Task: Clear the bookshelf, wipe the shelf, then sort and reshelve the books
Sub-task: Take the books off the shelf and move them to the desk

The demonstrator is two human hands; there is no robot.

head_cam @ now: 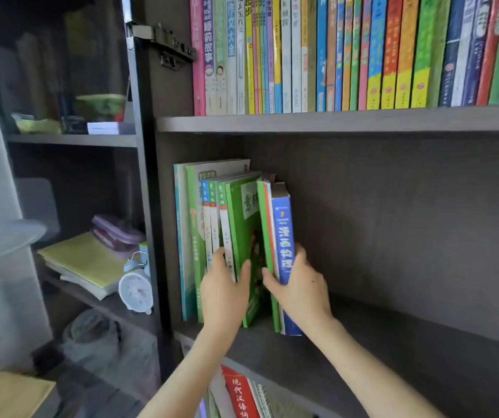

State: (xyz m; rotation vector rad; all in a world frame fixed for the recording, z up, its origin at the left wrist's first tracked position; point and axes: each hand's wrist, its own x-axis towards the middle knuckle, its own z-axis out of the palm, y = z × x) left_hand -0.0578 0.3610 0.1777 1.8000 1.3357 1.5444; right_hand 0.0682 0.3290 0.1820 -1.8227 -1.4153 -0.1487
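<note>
Locate standing books (212,221) at left end of middle shelf (393,342), spines outward, long axes vertical. Note left hand (222,286) pinching green book (246,236) with its thin neighbours, right hand (301,286) gripping blue book (283,233) just beside. Probably close the gap between both groups next.

A purple book spine (208,40) is showing 睡前故事, and a pale blue spine (230,31) beside it is reading 作文大全. The green paperback (249,206) is bearing 意林 on its cover. A red spine (240,396) lower down is showing 现代汉语词. The thick blue book (284,236) is carrying white characters too blurred to read.
</note>
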